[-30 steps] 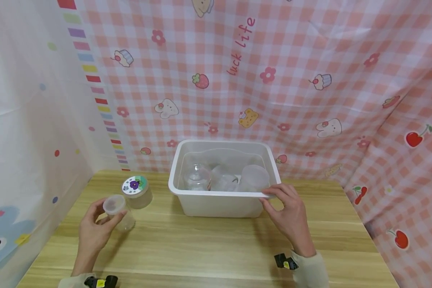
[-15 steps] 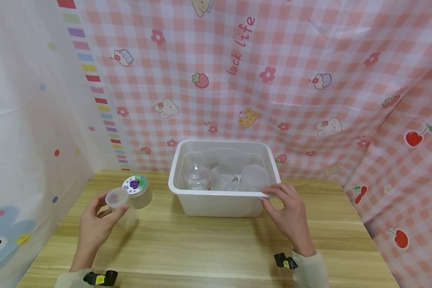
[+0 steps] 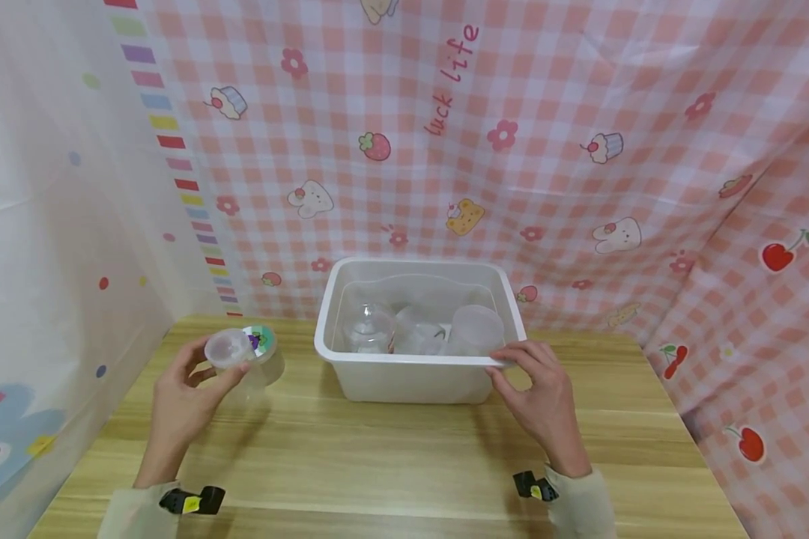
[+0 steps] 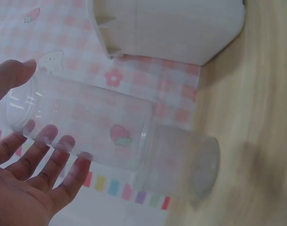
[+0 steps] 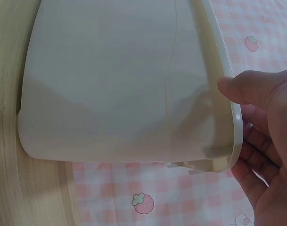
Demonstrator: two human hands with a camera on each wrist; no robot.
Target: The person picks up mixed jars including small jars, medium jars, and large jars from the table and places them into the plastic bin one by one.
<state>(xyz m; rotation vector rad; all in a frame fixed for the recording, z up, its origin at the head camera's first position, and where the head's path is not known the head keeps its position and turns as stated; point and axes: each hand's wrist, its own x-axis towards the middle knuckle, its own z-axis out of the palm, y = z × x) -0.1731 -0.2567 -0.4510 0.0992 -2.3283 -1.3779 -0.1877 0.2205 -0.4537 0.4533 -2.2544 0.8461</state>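
Observation:
In the head view my left hand point(image 3: 189, 397) grips a clear plastic jar point(image 3: 232, 352) near its translucent lid, thumb on one side and fingers on the other. The left wrist view shows this jar point(image 4: 91, 117) see-through, with nothing visible inside. Behind it on the table stands a second, wider jar point(image 3: 270, 359), its lid printed with a purple flower and green leaves and partly covered by the held jar. My right hand point(image 3: 542, 393) pinches the front right rim of a white plastic bin point(image 3: 411, 382); in the right wrist view the thumb point(image 5: 247, 87) presses the rim from outside.
Inside the bin lie several clear containers, among them a domed one point(image 3: 369, 329) and one with a frosted round end point(image 3: 477, 329). The wooden table point(image 3: 377, 464) meets a pink checked cloth point(image 3: 404, 180) behind the bin. A white cloth point(image 3: 40, 247) hangs at the left.
My left hand has carried the jar away from me and slightly right, so it now overlaps the flower-lidded jar in the head view. The right hand stays at the bin's rim.

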